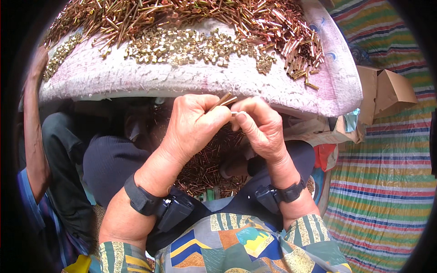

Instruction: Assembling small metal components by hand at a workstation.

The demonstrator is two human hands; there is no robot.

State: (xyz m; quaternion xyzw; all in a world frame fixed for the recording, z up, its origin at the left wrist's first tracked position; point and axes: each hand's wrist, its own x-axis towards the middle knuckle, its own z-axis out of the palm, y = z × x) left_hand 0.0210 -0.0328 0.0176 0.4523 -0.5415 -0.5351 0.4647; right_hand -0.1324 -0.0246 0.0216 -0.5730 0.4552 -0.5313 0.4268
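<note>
My left hand (193, 119) is closed around several thin copper-coloured metal rods (223, 100), whose ends stick out above the fist. My right hand (260, 127) meets it, thumb and fingers pinched at a short bright rod end that comes out of the left fist. Whether a small piece sits between those right fingertips is too fine to make out. Just beyond my hands, small brass-coloured nut-like pieces (175, 48) lie strewn on a white padded cloth (132, 79). Behind them spreads a large heap of copper-coloured rods (182, 11).
Between my legs, more rods (207, 166) fill a space below the padded edge. At the left, another person's arm (36, 123) reaches to the cloth. An opened cardboard box (393, 95) stands at the right, on a striped plastic sheet (382, 182).
</note>
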